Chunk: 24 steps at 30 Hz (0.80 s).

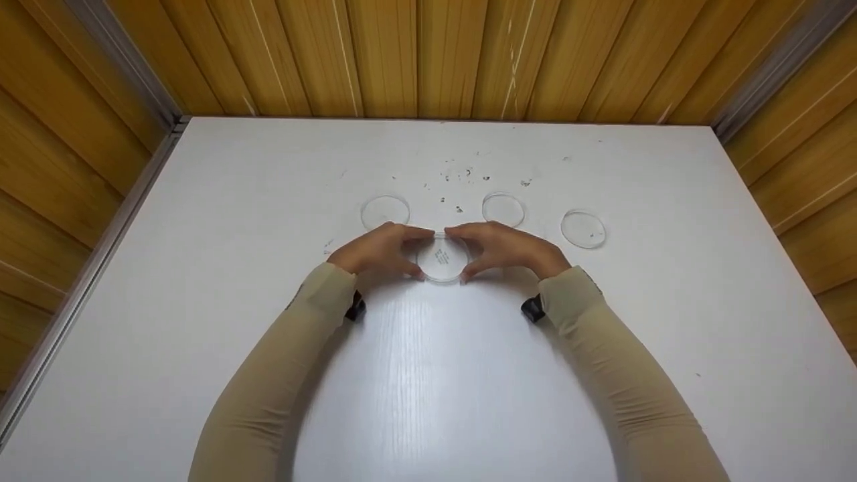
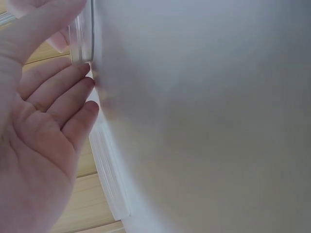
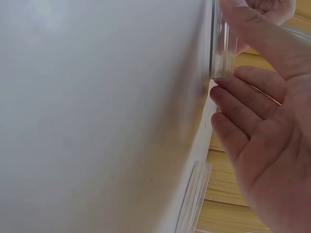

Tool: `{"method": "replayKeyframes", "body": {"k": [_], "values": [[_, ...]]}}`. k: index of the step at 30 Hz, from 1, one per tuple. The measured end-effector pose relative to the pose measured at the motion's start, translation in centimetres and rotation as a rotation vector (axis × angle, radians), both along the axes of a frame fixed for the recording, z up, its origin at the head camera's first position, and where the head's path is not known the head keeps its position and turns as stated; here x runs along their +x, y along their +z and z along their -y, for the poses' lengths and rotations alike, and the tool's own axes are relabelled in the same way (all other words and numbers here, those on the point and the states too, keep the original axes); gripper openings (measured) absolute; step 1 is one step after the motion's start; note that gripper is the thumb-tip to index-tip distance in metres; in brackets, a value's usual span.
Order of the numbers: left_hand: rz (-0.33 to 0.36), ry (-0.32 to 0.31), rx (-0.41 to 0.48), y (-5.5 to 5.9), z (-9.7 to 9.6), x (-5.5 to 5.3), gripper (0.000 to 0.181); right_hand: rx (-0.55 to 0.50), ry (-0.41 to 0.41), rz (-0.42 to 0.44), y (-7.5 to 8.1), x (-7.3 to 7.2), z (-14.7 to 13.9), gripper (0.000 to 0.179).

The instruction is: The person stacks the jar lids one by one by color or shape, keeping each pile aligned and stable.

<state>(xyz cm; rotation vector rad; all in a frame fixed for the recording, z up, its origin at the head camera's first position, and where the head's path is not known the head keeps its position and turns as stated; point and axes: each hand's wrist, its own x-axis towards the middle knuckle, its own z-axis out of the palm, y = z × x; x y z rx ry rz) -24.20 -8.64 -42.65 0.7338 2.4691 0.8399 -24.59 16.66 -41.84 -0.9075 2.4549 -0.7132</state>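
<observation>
A clear round petri dish (image 1: 442,260), with small dark print in its middle, is between my two hands over the white table. My left hand (image 1: 383,250) grips its left side, thumb at the near rim and fingers at the far rim. On the other side my right hand (image 1: 507,248) holds it the same way. Both wrist views show the dish wall (image 2: 81,39) edge-on between thumb and fingers, close to the tabletop. The remaining fingers (image 3: 238,104) of the right hand extend below the dish in its wrist view.
Behind my left hand lies another clear dish (image 1: 385,211), and a similar dish (image 1: 503,209) lies behind my right hand. A further dish (image 1: 583,229) is off to the right. Dark specks mark the white table (image 1: 428,375); yellow wood-look panels (image 1: 395,60) border it.
</observation>
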Motion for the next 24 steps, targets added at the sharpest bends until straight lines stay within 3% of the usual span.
{"method": "replayKeyframes", "body": {"k": [8, 18, 24], "values": [[0.007, -0.021, 0.056, 0.2, 0.9, 0.0, 0.073, -0.055, 0.003, 0.003, 0.1, 0.2, 0.5, 0.084], [-0.002, -0.024, 0.025, 0.9, 2.1, 0.6, 0.073, -0.088, -0.016, 0.037, 0.2, 0.5, 1.4, 0.084], [0.006, -0.032, 0.031, 1.1, 3.0, 0.9, 0.072, -0.081, 0.013, 0.025, 0.2, 0.6, 2.4, 0.083]]}}
